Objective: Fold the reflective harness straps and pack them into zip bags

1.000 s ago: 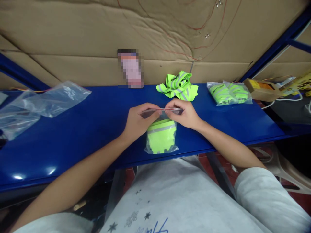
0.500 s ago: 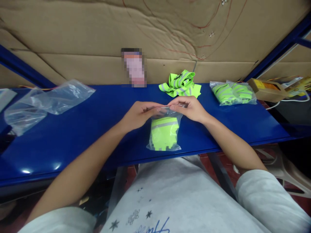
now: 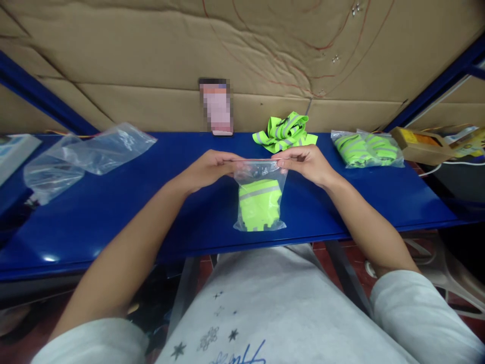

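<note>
A clear zip-lock bag [image 3: 261,171] hangs upright between my hands, its red-edged top stretched straight. Folded inside its lower part is a neon-yellow reflective strap [image 3: 260,205] with a grey stripe. My left hand [image 3: 215,166] pinches the bag's top left corner between thumb and fingers. At the top right corner, my right hand [image 3: 303,161] pinches the same edge. Just behind my right hand lies a loose heap of neon reflective straps [image 3: 286,132] on the blue table [image 3: 182,217]. Whether the bag's zip is fully pressed together cannot be made out.
Empty clear bags [image 3: 102,151] lie on the left, near a white box [image 3: 17,154]. A filled bag [image 3: 367,149] of neon straps and an open cardboard box [image 3: 420,145] are at the right. A phone [image 3: 217,108] leans against the cardboard wall [image 3: 151,108].
My hands have moved apart from the middle of the bag's top edge to its two corners, and the edge is now pulled straight. The view has shifted slightly.
</note>
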